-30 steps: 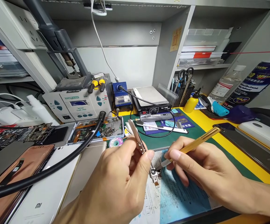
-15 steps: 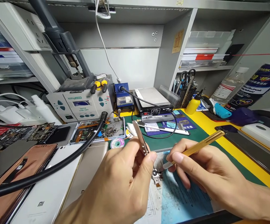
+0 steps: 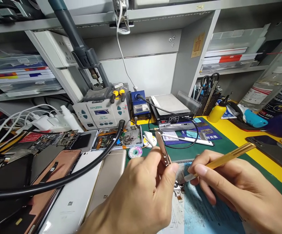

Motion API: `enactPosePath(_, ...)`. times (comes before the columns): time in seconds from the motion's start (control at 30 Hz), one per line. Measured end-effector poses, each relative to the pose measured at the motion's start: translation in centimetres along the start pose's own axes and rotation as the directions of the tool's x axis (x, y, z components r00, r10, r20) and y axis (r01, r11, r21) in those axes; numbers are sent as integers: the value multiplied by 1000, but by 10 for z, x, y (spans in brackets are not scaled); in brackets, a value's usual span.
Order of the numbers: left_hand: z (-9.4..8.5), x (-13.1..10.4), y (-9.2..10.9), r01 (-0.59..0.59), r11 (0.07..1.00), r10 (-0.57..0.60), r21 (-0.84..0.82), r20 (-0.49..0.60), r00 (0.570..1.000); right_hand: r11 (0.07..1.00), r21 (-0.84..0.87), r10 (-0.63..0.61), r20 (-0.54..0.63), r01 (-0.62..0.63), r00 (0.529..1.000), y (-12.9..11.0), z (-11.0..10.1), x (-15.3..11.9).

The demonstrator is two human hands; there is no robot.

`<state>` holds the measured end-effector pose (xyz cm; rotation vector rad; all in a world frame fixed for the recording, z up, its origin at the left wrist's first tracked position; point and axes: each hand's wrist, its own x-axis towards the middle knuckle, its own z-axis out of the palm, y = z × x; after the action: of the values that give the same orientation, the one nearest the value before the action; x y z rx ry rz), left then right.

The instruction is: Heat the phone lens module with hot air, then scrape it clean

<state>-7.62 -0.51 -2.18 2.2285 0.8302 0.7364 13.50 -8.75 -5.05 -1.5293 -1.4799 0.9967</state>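
Note:
My left hand (image 3: pixel 145 191) is closed, its thumb and fingers gripping tweezers (image 3: pixel 164 148), rose-coloured and flat with a row of small holes. Their lower end is hidden behind the thumb. Just beyond that thumb is a small phone camera module (image 3: pixel 176 185) with a flex connector (image 3: pixel 179 197); whether the tweezers touch it I cannot tell. In my right hand (image 3: pixel 226 182) a gold-handled craft knife (image 3: pixel 231 156) is held like a pen. Its pale flat blade (image 3: pixel 189 177) points left, close to the module. Underneath lies a stained white and blue work sheet (image 3: pixel 204 216).
Phones and phone shells (image 3: pixel 70 195) lie on the left, crossed by a thick black hose (image 3: pixel 87 172). Behind are a parts tray (image 3: pixel 131 147), solder wick (image 3: pixel 135 152), hot-air station (image 3: pixel 101 113) and heating plate (image 3: pixel 170 104). A yellow bottle (image 3: pixel 216 112) and dark phone (image 3: pixel 272 152) are right.
The whole scene has shifted to the right as the head view turned left. Both hands keep their holds, and the blade stays close to the module.

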Motion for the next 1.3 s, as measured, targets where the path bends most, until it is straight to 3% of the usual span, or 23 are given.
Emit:
enactPosePath(0.2,3,-1,-4,-40,997,40,-59,-4,999,1000,26,-15,-33,16,999,4,2,-1)
enactPosePath(0.47,5,-4,-8,62,998,-61,-19,45,997,997,76,26,-13,-25,1000,4,6,1)
enactPosePath(0.63,5,-5,-9,28,1000,-27,-14,26,999,999,50,0,-89,5,996,-9,10,1)
enactPosePath(0.97,5,-4,-6,-30,999,30,-45,1,1000,997,1,-73,-2,73,997,11,5,0)
enactPosePath(1.3,4,-3,-6,-114,993,114,22,-47,992,997,8,-78,25,78,997,-10,3,3)
